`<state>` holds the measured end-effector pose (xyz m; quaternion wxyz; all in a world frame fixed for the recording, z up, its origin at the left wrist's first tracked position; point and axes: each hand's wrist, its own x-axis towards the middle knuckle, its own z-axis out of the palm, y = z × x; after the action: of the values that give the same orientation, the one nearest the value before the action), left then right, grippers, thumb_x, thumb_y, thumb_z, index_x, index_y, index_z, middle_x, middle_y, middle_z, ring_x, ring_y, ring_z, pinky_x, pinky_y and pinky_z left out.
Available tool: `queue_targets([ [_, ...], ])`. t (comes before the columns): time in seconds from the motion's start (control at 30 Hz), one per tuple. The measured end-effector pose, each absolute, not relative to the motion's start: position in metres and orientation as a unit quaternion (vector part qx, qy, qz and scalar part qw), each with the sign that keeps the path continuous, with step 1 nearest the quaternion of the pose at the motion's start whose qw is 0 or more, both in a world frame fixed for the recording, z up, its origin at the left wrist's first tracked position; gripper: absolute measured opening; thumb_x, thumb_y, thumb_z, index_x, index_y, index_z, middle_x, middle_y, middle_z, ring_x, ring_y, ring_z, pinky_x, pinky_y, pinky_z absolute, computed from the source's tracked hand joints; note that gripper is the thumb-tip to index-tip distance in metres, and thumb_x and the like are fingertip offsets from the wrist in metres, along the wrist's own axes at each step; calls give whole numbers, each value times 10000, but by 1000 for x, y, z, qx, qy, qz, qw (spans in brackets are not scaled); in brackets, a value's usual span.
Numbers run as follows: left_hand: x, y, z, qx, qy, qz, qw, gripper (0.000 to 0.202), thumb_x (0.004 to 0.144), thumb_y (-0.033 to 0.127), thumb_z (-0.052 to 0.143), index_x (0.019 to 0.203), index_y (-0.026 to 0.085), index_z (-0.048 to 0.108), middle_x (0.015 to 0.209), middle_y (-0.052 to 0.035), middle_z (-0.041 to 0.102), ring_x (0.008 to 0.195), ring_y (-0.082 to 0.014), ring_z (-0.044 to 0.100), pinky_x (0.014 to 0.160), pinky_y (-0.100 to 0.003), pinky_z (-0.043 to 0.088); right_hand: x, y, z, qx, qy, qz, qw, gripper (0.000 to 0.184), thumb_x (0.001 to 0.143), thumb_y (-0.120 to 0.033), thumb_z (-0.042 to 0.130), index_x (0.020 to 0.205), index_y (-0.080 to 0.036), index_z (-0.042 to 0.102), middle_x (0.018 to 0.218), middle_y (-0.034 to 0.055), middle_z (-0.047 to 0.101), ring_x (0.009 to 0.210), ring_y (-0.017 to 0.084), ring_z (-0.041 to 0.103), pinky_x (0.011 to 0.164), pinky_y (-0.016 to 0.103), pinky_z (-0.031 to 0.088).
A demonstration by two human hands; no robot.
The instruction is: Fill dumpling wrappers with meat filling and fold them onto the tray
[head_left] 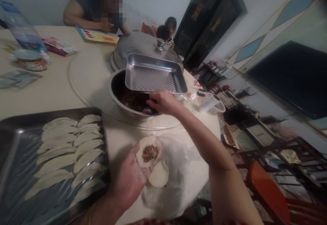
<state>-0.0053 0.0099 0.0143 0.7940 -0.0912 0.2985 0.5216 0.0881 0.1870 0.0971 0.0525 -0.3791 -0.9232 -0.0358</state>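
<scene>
My left hand [129,175] cradles a round dumpling wrapper [148,141] with a heap of minced filling [150,154] at its middle. Just below those fingers lies another round wrapper [158,176] on a floury plastic sheet [176,170]. My right hand [163,101] reaches over the near right rim of a metal bowl [120,107] of dark filling. Its fingers are curled together, and whatever they grip is hidden. Left of my left hand, folded dumplings [57,146] lie in rows in a dark metal tray [15,170].
A ridged steel tray [155,75] leans over the bowl's back edge, before a lidded steel pot [143,44]. At the left stand a plastic bottle [25,30] and a jar [30,61]. One person [79,10] sits across the table; others are farther back. An orange chair [268,191] is at right.
</scene>
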Motion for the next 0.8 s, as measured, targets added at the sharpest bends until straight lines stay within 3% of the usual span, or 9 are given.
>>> queue_targets([
  [0.17, -4, 11, 13, -92, 297, 525, 792, 448, 961, 234, 417, 1364, 49, 486, 1112, -194, 714, 1020, -298, 701, 793, -381, 601, 91, 186, 83, -352, -929, -109, 35, 279, 954, -208, 419, 820, -138, 653, 823, 108, 683, 801, 192, 570, 779, 306, 371],
  [0.3, -3, 12, 14, -88, 293, 531, 790, 446, 961, 224, 420, 1358, 29, 477, 1113, -205, 711, 1005, -291, 707, 774, -367, 603, 98, 191, 74, -468, -872, -125, 65, 260, 942, -241, 437, 855, -154, 666, 868, 125, 705, 847, 218, 596, 711, 301, 366],
  [0.43, -3, 12, 14, -100, 290, 525, 794, 434, 962, 237, 421, 1344, 42, 494, 1113, -194, 713, 992, -282, 712, 766, -362, 607, 108, 186, 92, -514, -842, -104, 125, 277, 918, -284, 480, 740, -165, 655, 738, 70, 672, 717, 172, 559, 638, 279, 328],
  [0.53, -4, 10, 12, -102, 286, 522, 797, 425, 952, 232, 443, 1335, 59, 508, 1118, -181, 714, 1015, -292, 703, 791, -374, 603, 111, 179, 108, -502, -845, -2, 184, 304, 899, -322, 515, 665, -164, 628, 585, -11, 562, 579, 108, 459, 576, 247, 300],
  [0.63, -4, 10, 10, -92, 284, 528, 795, 412, 942, 220, 457, 1323, 80, 527, 1145, -172, 707, 1049, -299, 689, 818, -383, 598, 100, 178, 105, -440, -882, 85, 146, 279, 885, -331, 547, 678, -169, 642, 549, -43, 533, 550, 87, 450, 565, 227, 306],
  [0.8, -3, 10, 11, -85, 296, 528, 791, 422, 943, 221, 443, 1327, 68, 528, 1143, -186, 706, 1040, -294, 693, 824, -388, 596, 76, 191, 74, -482, -867, -68, 108, 271, 914, -283, 481, 786, -170, 691, 791, 84, 715, 727, 187, 611, 622, 288, 346],
])
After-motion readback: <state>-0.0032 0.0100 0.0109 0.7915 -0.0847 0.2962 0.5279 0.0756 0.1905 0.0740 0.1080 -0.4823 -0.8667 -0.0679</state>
